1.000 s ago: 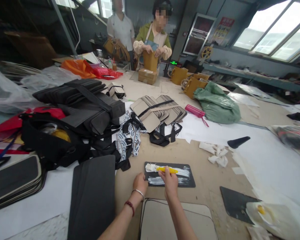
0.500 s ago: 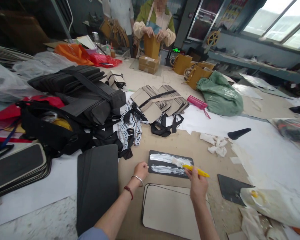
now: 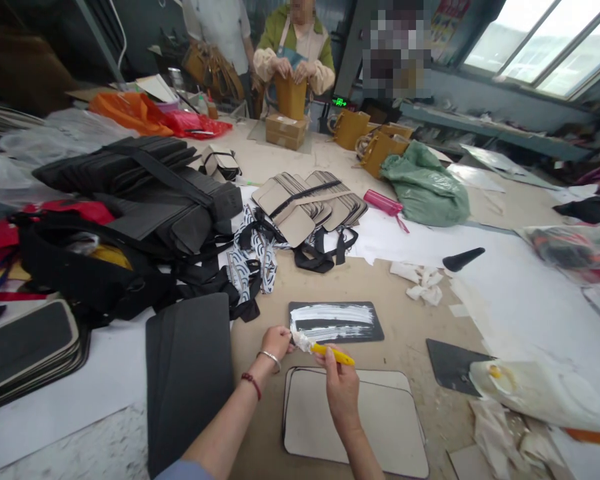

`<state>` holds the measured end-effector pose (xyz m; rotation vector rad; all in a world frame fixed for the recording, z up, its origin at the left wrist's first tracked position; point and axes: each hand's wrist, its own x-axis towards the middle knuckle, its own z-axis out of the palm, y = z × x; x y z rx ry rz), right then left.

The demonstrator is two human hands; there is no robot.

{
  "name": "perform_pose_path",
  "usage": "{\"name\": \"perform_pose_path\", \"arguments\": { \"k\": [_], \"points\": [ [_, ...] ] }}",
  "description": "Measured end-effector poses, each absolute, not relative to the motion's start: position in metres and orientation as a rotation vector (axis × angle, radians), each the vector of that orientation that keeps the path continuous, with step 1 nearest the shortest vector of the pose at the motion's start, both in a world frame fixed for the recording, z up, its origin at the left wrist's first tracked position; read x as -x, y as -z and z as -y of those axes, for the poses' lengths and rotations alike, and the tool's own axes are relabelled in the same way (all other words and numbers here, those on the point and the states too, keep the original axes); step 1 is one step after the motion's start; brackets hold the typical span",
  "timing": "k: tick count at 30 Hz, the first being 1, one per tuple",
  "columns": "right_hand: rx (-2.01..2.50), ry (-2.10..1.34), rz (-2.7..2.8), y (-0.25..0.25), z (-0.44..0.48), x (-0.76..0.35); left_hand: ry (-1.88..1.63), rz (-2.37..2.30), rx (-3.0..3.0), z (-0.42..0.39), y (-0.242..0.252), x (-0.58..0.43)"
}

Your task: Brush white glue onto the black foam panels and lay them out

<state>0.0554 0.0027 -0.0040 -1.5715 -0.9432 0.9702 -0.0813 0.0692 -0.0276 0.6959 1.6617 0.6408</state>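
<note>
A black rectangular panel (image 3: 336,321) lies on the brown work surface, streaked lengthwise with white paste. My left hand (image 3: 276,343) pinches it at its near left corner. In my right hand (image 3: 341,380) is a paste brush with a yellow handle (image 3: 337,355). Its white-coated bristles rest at the panel's near left edge, close to my left fingers. Just below, partly under my right forearm, is a short stack of beige panels (image 3: 390,413) with dark edges. Large black panels (image 3: 187,373) lie overlapped to the left of my left forearm.
A cloudy plastic container (image 3: 540,393) sits on a black piece at right, near crumpled cloth (image 3: 423,283). Beyond are strapped beige panels (image 3: 310,203), black panel stacks (image 3: 155,193) and a green bag (image 3: 425,183). Across the table a person (image 3: 295,67) handles a tan bag.
My right hand has swept the brush left and nearer, from the panel's right part to its near left corner. White streaks now cover more of the panel. The camera view has shifted slightly.
</note>
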Motion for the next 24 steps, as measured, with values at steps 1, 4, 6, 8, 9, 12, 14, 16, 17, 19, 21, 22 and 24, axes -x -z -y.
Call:
{"name": "perform_pose_path", "arguments": {
  "k": [1, 4, 6, 8, 9, 12, 14, 16, 17, 19, 21, 22, 24],
  "points": [
    [1.603, -0.940, 0.926, 0.006, -0.003, -0.065, -0.636, -1.666, -0.695, -0.069, 0.027, 0.081],
    [1.773, -0.765, 0.873, 0.009, -0.008, -0.111, -0.627, -1.676, -0.707, -0.069, 0.027, 0.082],
    [1.916, -0.585, 0.862, 0.009, -0.014, -0.149, -0.624, -1.679, -0.721, -0.069, 0.026, 0.083],
    [2.009, -0.432, 0.856, 0.006, -0.019, -0.183, -0.622, -1.683, -0.733, -0.068, 0.025, 0.083],
    [2.034, -0.383, 0.852, 0.004, -0.022, -0.196, -0.624, -1.686, -0.737, -0.068, 0.025, 0.083],
    [2.058, -0.312, 0.877, -0.002, -0.028, -0.216, -0.633, -1.695, -0.748, -0.067, 0.026, 0.082],
    [2.054, -0.294, 0.942, -0.005, -0.030, -0.218, -0.642, -1.697, -0.753, -0.066, 0.026, 0.082],
    [2.047, -0.285, 1.020, -0.008, -0.033, -0.216, -0.654, -1.696, -0.760, -0.065, 0.026, 0.082],
    [2.045, -0.273, 1.053, -0.009, -0.034, -0.216, -0.661, -1.694, -0.765, -0.065, 0.026, 0.082],
    [2.040, -0.234, 1.101, -0.012, -0.037, -0.217, -0.675, -1.691, -0.777, -0.064, 0.027, 0.082],
    [2.031, -0.207, 1.147, -0.015, -0.039, -0.219, -0.688, -1.689, -0.789, -0.063, 0.028, 0.081],
    [2.024, -0.208, 1.174, -0.016, -0.039, -0.221, -0.692, -1.688, -0.794, -0.063, 0.030, 0.081],
    [2.016, -0.229, 1.220, -0.018, -0.039, -0.224, -0.698, -1.689, -0.801, -0.063, 0.032, 0.081]
  ]
}}
